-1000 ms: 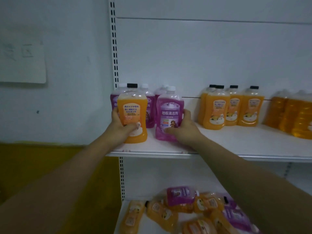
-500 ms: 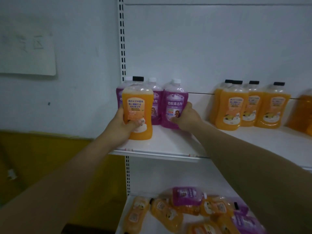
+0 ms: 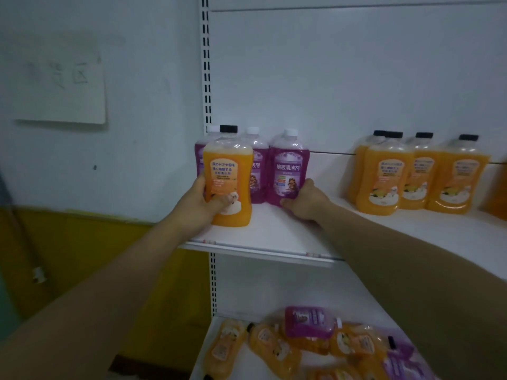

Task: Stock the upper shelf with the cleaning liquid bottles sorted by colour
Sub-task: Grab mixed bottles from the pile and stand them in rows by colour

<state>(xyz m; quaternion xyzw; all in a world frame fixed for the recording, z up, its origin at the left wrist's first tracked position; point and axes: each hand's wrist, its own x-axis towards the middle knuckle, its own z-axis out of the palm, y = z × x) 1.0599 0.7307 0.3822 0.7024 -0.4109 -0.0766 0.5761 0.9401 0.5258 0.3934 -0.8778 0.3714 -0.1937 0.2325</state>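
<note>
Now, left hand: the left hand (image 3: 201, 200) has its grip curled round an orange bottle (image 3: 229, 178) with a black cap, thumb across the lower label, fingers behind it.
Orange bottle: upright, at about 9 o'clock on the upper shelf (image 3: 274, 237), near the front edge, just in front of the purple group; whether its base rests on the shelf I cannot tell.
Right hand: the right hand (image 3: 307, 200) rests at the base of the front purple bottle (image 3: 289, 168), grip loosely curled, thumb against its right side and fingertips at its foot.
Purple bottles: white-capped purple bottles (image 3: 253, 165) stand upright together at 10 o'clock, against the back panel.
Orange group: four black-capped orange bottles (image 3: 419, 174) stand upright at 2 o'clock, well apart from the purple ones.
Lower shelf: at 6 o'clock, the lower shelf (image 3: 208, 349) carries a heap of lying bottles (image 3: 310, 341), orange and purple mixed.
Wall: a pale sheet of paper (image 3: 61, 80) hangs at 10 o'clock, left of the shelving.
</note>
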